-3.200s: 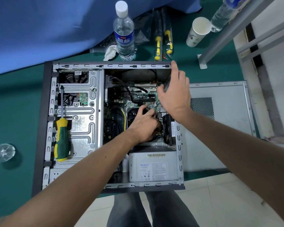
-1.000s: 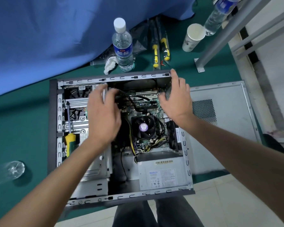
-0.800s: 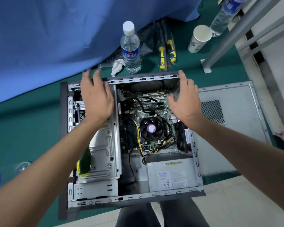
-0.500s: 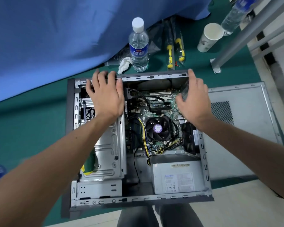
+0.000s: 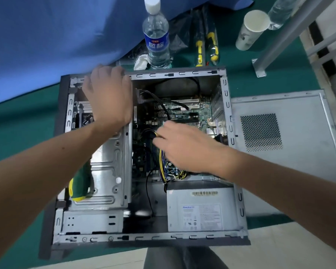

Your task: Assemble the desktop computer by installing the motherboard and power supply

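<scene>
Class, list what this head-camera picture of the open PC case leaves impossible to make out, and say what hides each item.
1. CPU fan: head view, covered by the right hand.
2. Screwdriver shaft: head view, behind the left forearm.
3. Power supply label text: too small to read.
4. Right hand's fingers: motion blur; grip on the yellow cables unclear.

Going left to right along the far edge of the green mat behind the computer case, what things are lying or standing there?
Crumpled white tissue → water bottle → two yellow-handled tools in plastic sleeves → paper cup → metal stand leg.
</scene>
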The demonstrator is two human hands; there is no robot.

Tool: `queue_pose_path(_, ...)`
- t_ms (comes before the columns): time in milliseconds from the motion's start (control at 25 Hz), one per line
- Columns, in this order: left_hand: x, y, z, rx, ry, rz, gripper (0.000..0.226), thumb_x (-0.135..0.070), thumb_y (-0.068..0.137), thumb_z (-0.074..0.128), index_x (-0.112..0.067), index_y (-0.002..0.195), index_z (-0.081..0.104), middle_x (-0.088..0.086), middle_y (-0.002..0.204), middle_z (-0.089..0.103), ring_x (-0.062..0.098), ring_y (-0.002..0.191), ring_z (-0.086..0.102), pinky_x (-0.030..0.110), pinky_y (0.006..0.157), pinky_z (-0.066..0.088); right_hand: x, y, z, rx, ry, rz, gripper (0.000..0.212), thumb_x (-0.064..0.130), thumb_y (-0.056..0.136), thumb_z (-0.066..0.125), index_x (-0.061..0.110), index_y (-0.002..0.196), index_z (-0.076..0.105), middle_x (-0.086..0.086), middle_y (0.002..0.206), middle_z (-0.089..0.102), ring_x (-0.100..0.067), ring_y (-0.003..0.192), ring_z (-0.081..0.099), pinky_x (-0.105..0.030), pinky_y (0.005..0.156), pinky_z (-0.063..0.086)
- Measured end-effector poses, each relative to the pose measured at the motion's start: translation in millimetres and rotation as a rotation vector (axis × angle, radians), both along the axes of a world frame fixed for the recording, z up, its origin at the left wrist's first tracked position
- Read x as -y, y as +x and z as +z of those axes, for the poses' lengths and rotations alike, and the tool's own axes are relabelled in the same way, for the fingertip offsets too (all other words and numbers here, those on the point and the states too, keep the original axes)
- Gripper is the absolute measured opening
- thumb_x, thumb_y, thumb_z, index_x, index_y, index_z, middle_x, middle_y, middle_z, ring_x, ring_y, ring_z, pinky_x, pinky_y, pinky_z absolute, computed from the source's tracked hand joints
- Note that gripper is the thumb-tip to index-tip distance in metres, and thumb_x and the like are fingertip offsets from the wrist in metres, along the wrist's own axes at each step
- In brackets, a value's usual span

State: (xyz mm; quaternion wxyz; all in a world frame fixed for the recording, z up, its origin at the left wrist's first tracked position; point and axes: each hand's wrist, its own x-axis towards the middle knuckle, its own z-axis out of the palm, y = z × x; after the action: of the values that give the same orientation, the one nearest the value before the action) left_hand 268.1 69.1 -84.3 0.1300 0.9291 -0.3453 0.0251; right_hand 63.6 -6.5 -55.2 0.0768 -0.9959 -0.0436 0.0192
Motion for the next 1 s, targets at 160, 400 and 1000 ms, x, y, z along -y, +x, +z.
queue_pose_path(160, -1, 3, 1, 0.027, 0.002, 0.005, 0.043, -0.039, 0.103, 0.021, -0.020, 0.130, 0.048, 0.008, 0.135, 0.045, 0.025, 0.138, 0.028, 0.048, 0.115, 0.015, -11, 48, -34, -0.211, 0.063, -0.085, 0.029, 0.010, 0.094, 0.051, 0.008, 0.123, 0.053, -0.009, 0.118, 0.051, -0.025, 0.113, 0.044, -0.037, 0.085, 0.049)
queue_pose_path(400, -1, 3, -1, 0.054, -0.010, 0.003, 0.043, -0.039, 0.103, 0.022, -0.021, 0.130, 0.049, 0.007, 0.133, 0.046, 0.024, 0.136, 0.031, 0.047, 0.115, 0.016, -10, 81, -55, -0.222, 0.109, -0.203, 0.023, 0.006, 0.088, 0.060, 0.003, 0.109, 0.067, -0.015, 0.113, 0.053, -0.032, 0.106, 0.052, -0.039, 0.077, 0.044)
queue_pose_path(1000, -1, 3, 0, 0.058, -0.022, -0.010, 0.041, -0.040, 0.102, 0.023, -0.021, 0.126, 0.051, 0.006, 0.129, 0.048, 0.024, 0.132, 0.034, 0.045, 0.113, 0.017, 10, 101, -51, -0.478, 0.624, -0.294, 0.021, 0.025, 0.091, 0.069, 0.007, 0.085, 0.060, -0.001, 0.071, 0.054, -0.018, 0.061, 0.050, -0.024, 0.047, 0.036)
